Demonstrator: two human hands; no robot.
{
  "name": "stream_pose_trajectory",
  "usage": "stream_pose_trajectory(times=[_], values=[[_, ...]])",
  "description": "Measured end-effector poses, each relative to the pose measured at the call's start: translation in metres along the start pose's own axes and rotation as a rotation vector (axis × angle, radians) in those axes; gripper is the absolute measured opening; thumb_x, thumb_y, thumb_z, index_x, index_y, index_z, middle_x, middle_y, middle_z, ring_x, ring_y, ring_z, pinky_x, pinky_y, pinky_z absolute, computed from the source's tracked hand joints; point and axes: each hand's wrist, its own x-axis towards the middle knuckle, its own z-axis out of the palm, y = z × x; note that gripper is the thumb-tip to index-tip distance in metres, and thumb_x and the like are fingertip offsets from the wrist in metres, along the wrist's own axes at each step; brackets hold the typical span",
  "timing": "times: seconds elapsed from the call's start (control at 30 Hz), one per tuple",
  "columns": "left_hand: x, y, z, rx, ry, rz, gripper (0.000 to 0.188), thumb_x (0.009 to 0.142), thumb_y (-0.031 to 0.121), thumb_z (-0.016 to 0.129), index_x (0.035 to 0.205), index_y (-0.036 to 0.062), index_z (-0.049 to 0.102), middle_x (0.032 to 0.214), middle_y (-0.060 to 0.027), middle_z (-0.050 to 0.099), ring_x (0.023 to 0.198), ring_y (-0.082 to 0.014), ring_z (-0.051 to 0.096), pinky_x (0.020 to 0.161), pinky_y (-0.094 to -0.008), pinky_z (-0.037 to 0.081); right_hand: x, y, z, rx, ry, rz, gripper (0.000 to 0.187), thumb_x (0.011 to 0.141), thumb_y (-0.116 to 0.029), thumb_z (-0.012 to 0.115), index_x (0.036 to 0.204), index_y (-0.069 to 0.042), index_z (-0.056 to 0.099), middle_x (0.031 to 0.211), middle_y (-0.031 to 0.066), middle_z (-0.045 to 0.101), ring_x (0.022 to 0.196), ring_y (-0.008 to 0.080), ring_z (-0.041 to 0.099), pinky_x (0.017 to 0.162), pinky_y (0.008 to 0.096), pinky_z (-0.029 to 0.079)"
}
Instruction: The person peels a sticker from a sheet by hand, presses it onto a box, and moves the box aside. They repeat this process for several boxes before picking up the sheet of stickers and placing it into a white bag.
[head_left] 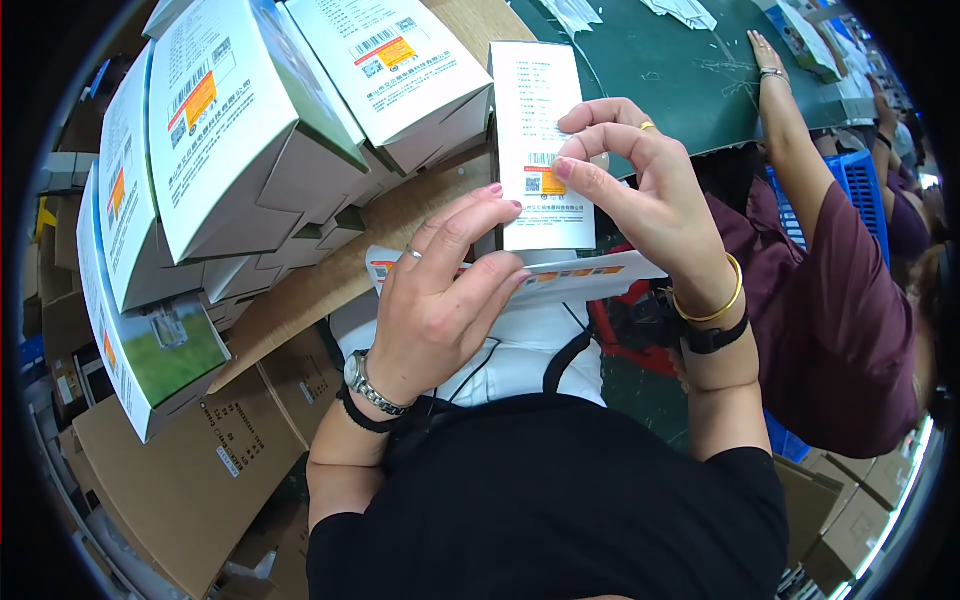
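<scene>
Green surface [650, 85] extends across the upper part of the view, and a wooden board [300, 305] runs diagonally on the left beneath stacked white cartons [235, 120]. On the right, a co-worker in a maroon sleeve [840, 330] rests one hand [766, 58] on the green surface, near a blue crate [862, 195].

Both of our forearms enter from below, elbows bent, converging on a labelled white box [535, 95] at the centre. This box is just to the right of the wooden board, its long printed face toward us.

Our right hand [650, 190] arches over the box from the right, wrist raised. Its thumb and index finger bend into a nearly closed loop, with the tips at the red-and-orange label [548, 182]; we cannot tell whether they grip the label's edge or press on it.

Our left hand [440, 300] reaches in from the left, back uppermost, with the fingers partly bent and a gap between the upper fingers and the thumb. Upper fingertips are beside the box's left edge. A label sheet [600, 275] with orange labels passes behind this hand; the hand partly hides it, so we cannot confirm a grip.
</scene>
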Motion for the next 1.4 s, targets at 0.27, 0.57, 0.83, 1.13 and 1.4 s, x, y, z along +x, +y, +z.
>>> stream_pose_trajectory(times=[0.27,0.57,0.83,1.13,1.4], values=[[0.001,0.002,-0.001,0.002,-0.012,-0.001,0.019,0.084,0.004,0.088,0.098,0.0036,0.076,0.139,-0.0153,0.068,0.135,-0.039,0.066,0.109,-0.0471,0.057,-0.002,-0.001,0.001,-0.045,0.03,-0.025,0.02,0.096,-0.018,0.085,0.102,0.001,0.08,0.126,0.011,0.07,0.118,0.0183,0.063,0.108,0.035,0.046],[0.001,0.0,-0.002,0.029,-0.018,0.031,0.017,0.088,0.005,0.085,0.1,0.0027,0.072,0.143,-0.0139,0.066,0.137,-0.0375,0.065,0.099,-0.0447,0.06,-0.006,-0.006,0.011,-0.12,0.122,-0.059,0.017,0.095,-0.015,0.085,0.101,0.0,0.08,0.126,0.0107,0.07,0.12,0.0216,0.063,0.108,0.0353,0.046],[-0.001,0.002,-0.001,0.002,-0.014,-0.008,0.017,0.084,0.002,0.087,0.097,0.0025,0.076,0.141,-0.0152,0.068,0.137,-0.0392,0.065,0.111,-0.0477,0.056,-0.009,-0.004,0.021,-0.167,0.2,-0.104,0.015,0.094,-0.014,0.086,0.096,-0.002,0.077,0.122,0.0106,0.069,0.12,0.0235,0.064,0.105,0.0348,0.049],[-0.005,0.004,-0.002,0.026,-0.02,0.004,0.015,0.086,0.003,0.086,0.097,0.0025,0.076,0.146,-0.0156,0.067,0.14,-0.0373,0.064,0.111,-0.0462,0.056,-0.008,0.003,0.038,-0.211,0.251,-0.173,0.026,0.096,-0.017,0.088,0.107,-0.002,0.07,0.12,0.0121,0.067,0.118,0.0203,0.063,0.101,0.0347,0.053],[-0.014,0.005,0.001,-0.004,-0.007,-0.036,0.013,0.088,0.005,0.085,0.097,0.0022,0.076,0.153,-0.0181,0.063,0.137,-0.0353,0.067,0.105,-0.0434,0.059,-0.012,0.007,0.045,0.153,0.416,-0.004,0.04,0.103,-0.01,0.08,0.134,0.001,0.057,0.116,0.007,0.065,0.104,0.0114,0.065,0.089,0.0272,0.06]])
